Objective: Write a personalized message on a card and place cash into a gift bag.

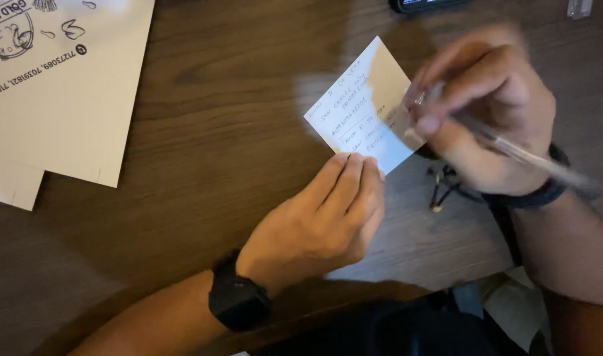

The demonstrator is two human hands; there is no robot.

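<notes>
On the dark wood-grain worktop [202,132], seen from the head camera, a small white slip of paper [354,109] lies at a slant, one corner pointing up and away from the person and its lower corner tucked under the left hand [318,221]. That hand lies flat with its fingers together, the fingertips [354,163] pressing the slip's near edge down; nothing is enclosed in its grip. The right hand [489,115] sits just right of the slip, its grip closed around a clear pen [525,155] whose barrel runs down and to the right, away from the paper, while the tip end meets the slip's right edge. This hand is blurred, so whether the tip touches the paper is probably but not certainly so. Handwritten lines cover the slip, running along its slant. A black watch [239,300] circles the left wrist, a dark band [535,194] the right. Well apart at upper left lies a pale cardboard sheet [70,92]; a dark device [426,5] sits at the top edge, and a small bunch of dark cords [443,188] lies under the right wrist.
</notes>
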